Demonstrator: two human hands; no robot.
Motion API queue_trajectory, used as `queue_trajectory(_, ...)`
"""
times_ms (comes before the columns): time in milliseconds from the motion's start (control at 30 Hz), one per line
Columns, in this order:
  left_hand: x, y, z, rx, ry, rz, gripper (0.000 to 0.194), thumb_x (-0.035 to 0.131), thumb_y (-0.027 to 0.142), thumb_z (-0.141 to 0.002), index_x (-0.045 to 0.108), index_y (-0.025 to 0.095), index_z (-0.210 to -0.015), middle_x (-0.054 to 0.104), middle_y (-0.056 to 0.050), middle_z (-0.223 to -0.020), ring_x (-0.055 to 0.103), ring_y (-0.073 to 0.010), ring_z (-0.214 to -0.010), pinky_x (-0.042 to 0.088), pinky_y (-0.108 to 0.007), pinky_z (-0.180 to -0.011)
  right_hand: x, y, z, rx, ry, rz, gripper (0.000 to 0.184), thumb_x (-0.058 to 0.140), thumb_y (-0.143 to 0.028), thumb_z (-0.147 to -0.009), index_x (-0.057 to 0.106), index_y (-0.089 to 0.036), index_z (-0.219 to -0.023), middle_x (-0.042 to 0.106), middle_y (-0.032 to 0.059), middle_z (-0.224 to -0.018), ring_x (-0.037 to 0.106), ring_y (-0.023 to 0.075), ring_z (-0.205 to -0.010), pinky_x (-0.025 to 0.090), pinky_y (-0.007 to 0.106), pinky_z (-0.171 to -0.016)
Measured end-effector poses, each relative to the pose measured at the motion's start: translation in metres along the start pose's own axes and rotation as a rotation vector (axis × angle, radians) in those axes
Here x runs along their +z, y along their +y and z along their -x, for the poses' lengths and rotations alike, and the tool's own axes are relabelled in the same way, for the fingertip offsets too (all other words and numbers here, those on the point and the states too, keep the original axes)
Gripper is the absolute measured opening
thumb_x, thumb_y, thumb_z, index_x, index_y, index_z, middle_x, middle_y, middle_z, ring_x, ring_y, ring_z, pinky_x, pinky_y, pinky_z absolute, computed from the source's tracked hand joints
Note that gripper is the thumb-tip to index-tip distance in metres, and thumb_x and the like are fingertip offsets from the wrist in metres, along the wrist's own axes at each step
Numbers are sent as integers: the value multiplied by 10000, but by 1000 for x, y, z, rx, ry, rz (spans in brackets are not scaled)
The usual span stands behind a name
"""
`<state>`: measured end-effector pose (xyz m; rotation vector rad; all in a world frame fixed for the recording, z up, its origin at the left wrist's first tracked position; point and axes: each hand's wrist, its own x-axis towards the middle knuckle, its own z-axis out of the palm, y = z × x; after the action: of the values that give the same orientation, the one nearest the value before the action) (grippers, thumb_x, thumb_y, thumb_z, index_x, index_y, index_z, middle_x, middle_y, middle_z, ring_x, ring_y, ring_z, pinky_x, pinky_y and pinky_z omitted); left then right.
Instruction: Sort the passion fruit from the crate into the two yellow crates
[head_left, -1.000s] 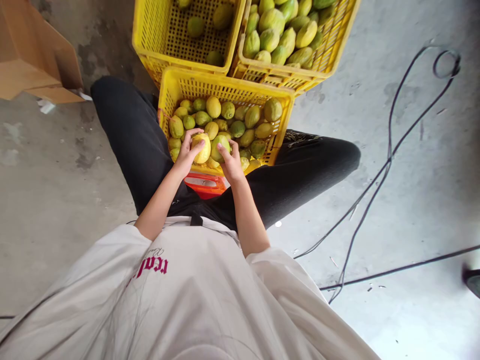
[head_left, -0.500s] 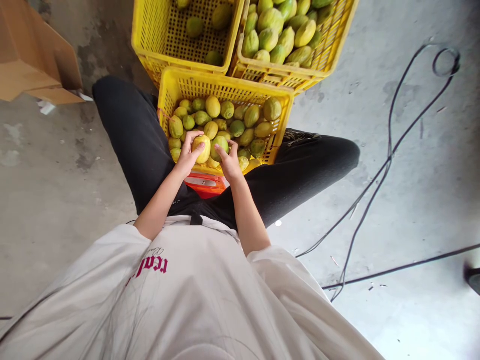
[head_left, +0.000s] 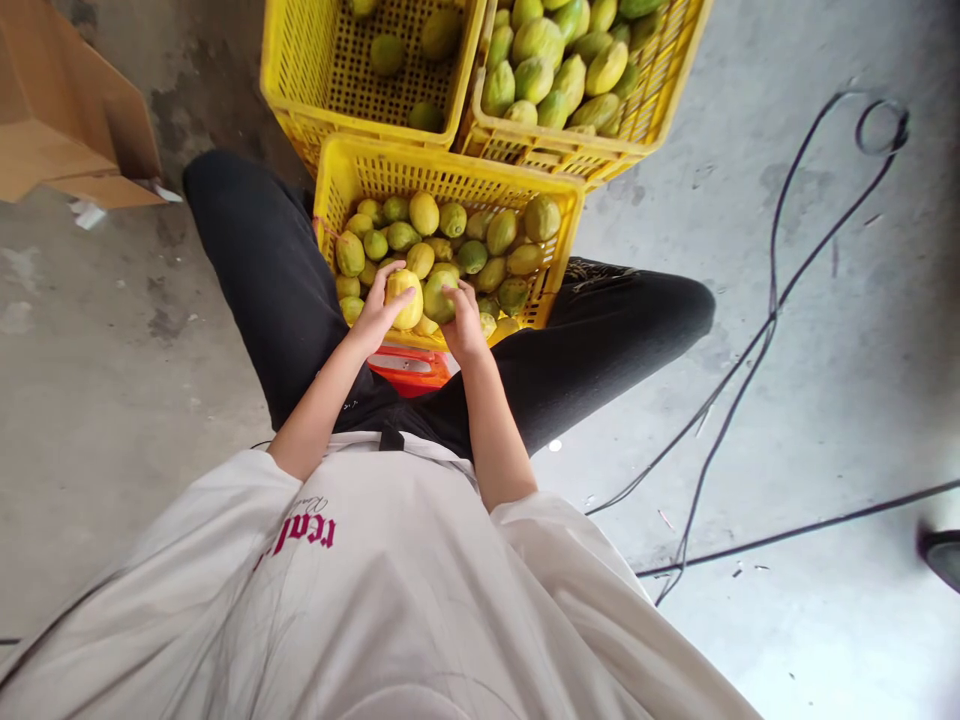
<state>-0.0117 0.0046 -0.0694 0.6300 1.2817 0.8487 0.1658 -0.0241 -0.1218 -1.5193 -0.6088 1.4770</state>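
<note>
My left hand (head_left: 381, 311) is closed around a yellow papaya (head_left: 407, 303), thumb across its near side. Right beside it, my right hand (head_left: 463, 318) grips a yellow-green papaya (head_left: 437, 294) between thumb and fingers. Both fruits are held over the near part of a yellow plastic crate (head_left: 457, 165) that stands between my legs. Many papayas (head_left: 501, 232), from green to yellow, lie loose in that crate, and my hands and the held fruits cover some of them.
Behind it stand two more yellow crates: the left crate (head_left: 296, 60) has several green fruits, the right crate (head_left: 645, 135) a heap. A cardboard box (head_left: 75, 110) sits at far left. Black cable (head_left: 772, 318) loops over the floor at right. Something red (head_left: 409, 372) shows below the near crate.
The papaya in my right hand has been turned, showing a yellower side, and my right fingers have shifted on it. The left-hand papaya also looks slightly turned.
</note>
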Motion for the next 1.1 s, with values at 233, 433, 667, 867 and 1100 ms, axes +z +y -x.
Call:
queue_trajectory(233,-8,-2,-1,-66,-54,-38,640,1066,319,-924,774,365,-1492,819,-65,-1451,829,-332,-1452,732,-473,-1212,-5,-16,4,114,77,-136,565,851,-609,-889,618,-382,-1352,837,55,-1349,763,343,-1388,736,504,-1069)
queue_trajectory(433,-2,8,8,88,-134,-79,523,1128,375,-921,825,336,-1345,838,-51,-1589,687,-398,-1674,584,-527,-1424,7,-33,19,141,-26,-89,673,928,-851,-910,580,-387,-1253,846,22,-1234,713,345,-1405,671,539,-1141)
queue_trajectory(667,10,20,16,51,-83,-79,235,898,192,-1135,731,274,-1279,857,-56,-1450,670,-352,-1694,443,-470,-1537,15,-40,22,192,44,-159,602,1038,-707,-884,640,-370,-1187,839,27,-1241,740,344,-1375,730,529,-1069)
queue_trajectory(867,-5,-7,0,29,-229,-125,391,947,429,-1080,704,332,-1370,872,-37,-1252,834,-319,-1276,688,-525,-1258,8,-40,23,192,99,-207,588,1094,-584,-837,644,-418,-1176,866,-33,-1216,777,318,-1289,764,438,-897)
queue_trajectory(1100,-11,-6,-1,180,-288,-272,497,946,534,-1012,741,289,-1392,815,-111,-1606,749,-377,-1575,598,-504,-1376,8,-31,19,202,75,-284,525,997,-484,-887,625,-430,-1252,880,-29,-1321,781,322,-1363,749,402,-840)
